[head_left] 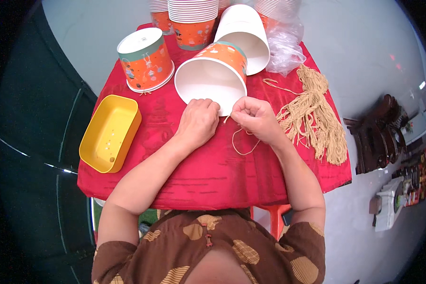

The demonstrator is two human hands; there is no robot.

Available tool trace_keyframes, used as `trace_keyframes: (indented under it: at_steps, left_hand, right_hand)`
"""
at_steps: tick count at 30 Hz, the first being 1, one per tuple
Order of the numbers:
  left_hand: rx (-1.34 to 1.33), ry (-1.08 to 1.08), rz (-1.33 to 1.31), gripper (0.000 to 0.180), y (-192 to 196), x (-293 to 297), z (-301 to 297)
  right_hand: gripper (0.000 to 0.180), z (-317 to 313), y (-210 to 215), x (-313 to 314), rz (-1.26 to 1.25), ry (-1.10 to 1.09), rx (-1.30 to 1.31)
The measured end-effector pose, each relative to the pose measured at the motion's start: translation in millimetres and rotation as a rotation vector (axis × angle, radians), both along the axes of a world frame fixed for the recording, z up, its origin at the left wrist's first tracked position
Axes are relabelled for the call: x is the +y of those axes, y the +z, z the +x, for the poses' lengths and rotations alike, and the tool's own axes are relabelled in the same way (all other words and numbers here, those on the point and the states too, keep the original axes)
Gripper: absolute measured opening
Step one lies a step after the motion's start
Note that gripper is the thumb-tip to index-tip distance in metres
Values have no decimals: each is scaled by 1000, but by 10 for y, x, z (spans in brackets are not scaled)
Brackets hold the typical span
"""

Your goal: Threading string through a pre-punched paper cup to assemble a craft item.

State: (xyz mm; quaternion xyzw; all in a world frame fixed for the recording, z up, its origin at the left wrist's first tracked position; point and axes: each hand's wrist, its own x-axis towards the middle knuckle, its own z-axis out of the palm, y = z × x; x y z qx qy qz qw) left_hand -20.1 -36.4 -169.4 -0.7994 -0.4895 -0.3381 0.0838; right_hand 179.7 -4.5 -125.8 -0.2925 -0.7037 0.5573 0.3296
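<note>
Landmark: orange paper tub [208, 78], on its side. Tan string [226, 119] lies at its near rim, pinched by right hand [254, 117]. Left hand [199, 120] at rim; its grip cannot be told. Risk: tub may roll if left-hand pressure slackens.

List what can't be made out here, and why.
Head view:
Left hand: palm hidden by the hand's back.
Thin cord: pinched part covered by right fingers.
Upside-down tub: inside hidden by its wall.
Back stack: top cut off by upper edge.
Brown bit in yellow tray: too small to identify.
</note>
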Motion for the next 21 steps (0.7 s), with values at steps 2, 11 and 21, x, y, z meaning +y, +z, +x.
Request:
trace_keyframes:
  at_steps: [2, 11, 21]
  left_hand:
    - [-39, -22, -43, 22, 55, -42, 22]
    - [32, 21, 34, 16, -16, 12, 28]
    - [-343, -50, 126, 16, 82, -134, 50]
  right_hand:
    - [6, -2, -60, 20, 42, -33, 37]
    - [3, -80, -45, -74, 154, -196, 156]
    - [18, -147, -28, -160, 917, -491, 177]
